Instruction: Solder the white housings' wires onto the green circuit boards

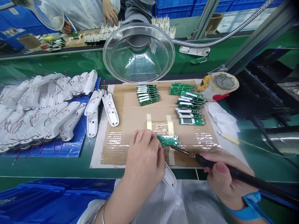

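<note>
Grips a soldering iron (pixel 201 159) in the right hand (pixel 223 183), lower right of the frame, fingers curled round the dark handle. Holds the tip over the lower edge of a green board (pixel 169 140), just below the centre; cannot tell whether touching or barely apart. Pinches that board's left end in the left hand (pixel 144 154), fingers bunched close, hiding the end and the fingertips behind the knuckles. Shows only the lower part of a white shell (pixel 170 178) jutting from beneath the same hand, bottom centre; cannot make out how held. Also partly covers the cardboard (pixel 126 124) and pale tape strips (pixel 171 124).

At left, crowded shells (pixel 49 121) with thin wires on a blue sheet (pixel 79 146), cut off by the frame edge. Overlapping in the centre and at right, stacked boards (pixel 148 95), too tightly to count. Across the top, a clear hood (pixel 139 74), blocking part of the scene behind. Upper left, a co-worker's hand (pixel 110 13), sleeve cropped. At the right edge, dark equipment (pixel 254 84), hard to identify.
</note>
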Demonstrator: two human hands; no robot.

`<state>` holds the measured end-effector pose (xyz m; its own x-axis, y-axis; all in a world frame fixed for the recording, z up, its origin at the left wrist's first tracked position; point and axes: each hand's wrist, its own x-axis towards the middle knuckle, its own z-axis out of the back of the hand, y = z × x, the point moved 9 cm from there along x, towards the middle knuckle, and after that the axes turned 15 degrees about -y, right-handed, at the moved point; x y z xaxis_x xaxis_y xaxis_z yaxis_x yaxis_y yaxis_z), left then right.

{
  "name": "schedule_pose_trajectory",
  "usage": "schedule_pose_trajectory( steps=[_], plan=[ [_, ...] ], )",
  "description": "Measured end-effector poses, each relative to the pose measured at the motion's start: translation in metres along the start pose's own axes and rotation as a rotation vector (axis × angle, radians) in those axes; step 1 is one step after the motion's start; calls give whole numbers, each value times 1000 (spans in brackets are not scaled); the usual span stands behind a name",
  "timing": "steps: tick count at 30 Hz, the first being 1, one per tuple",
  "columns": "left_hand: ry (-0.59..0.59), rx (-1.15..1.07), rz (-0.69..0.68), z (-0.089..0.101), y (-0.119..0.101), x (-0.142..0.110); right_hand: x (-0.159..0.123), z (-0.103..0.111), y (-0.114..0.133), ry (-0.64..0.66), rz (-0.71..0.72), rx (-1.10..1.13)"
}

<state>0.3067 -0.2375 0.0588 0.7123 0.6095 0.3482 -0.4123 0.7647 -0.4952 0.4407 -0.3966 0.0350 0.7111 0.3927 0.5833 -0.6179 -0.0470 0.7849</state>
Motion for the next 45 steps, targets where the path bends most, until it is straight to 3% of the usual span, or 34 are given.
schedule_pose_trajectory(
  steps=[4,7,11,14,16,18,20,23,27,31,34,38,45],
  plan=[
    [-85,-103,-36,13,-2,-10,11,5,6,-143,-1,108],
    [-72,-146,-52,15,-2,-20,21,11,3,-223,-68,99],
    [-44,-141,-83,9,-1,-26,46,27,5,-360,-69,21],
    [-50,-165,-104,7,-1,-26,75,35,6,-423,36,-144],
    [-72,-157,-129,9,-3,-26,96,32,2,-378,147,-355],
    [-85,-133,-149,11,-5,-28,113,16,-10,-189,218,-543],
    [-68,-130,-150,11,-6,-29,120,11,-22,-97,192,-608],
    [-57,-187,-127,9,-4,-29,111,19,-14,-200,154,-504],
    [-187,-218,-73,13,4,-22,66,26,1,-313,21,-184],
    [-236,-154,-31,9,8,-18,22,8,8,-182,-11,26],
    [-216,-134,-14,6,8,-18,6,-3,12,-71,40,23],
    [-203,-125,-8,6,6,-18,3,-9,18,25,119,-40],
    [-192,-72,-22,6,1,-14,8,-13,28,65,164,-53]
  ],
)
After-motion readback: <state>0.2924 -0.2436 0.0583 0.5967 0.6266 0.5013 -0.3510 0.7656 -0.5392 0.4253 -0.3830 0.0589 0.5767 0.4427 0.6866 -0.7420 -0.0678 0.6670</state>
